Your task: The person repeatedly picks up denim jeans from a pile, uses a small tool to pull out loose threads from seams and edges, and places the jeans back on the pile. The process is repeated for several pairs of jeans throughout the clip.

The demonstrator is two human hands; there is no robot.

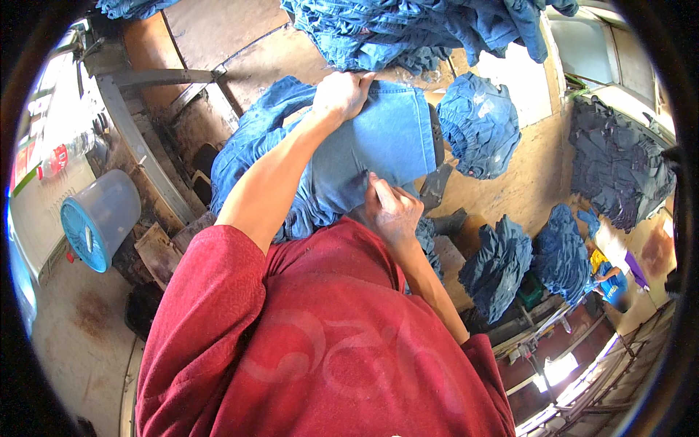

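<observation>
A pair of blue jeans (393, 127) lies in front of me, one leg spread flat with its hem toward the right. The rest of the denim bunches up on the left. My left hand (345, 96) is closed over the far edge of that leg, the fingertips hidden behind the cloth. At the near edge, my right hand (394, 212) is closed with thumb and forefinger pinching the denim beside a small dark crease. Part of the right-hand fingers is turned away from view.
A big heap of jeans (408, 29) lies beyond my hands. Bundles of denim (479, 125) and a dark garment pile (619, 164) are to the right. On the left stand a metal frame (131, 120) and a clear bucket with a blue lid (86, 234). Another person (610, 280) is far right.
</observation>
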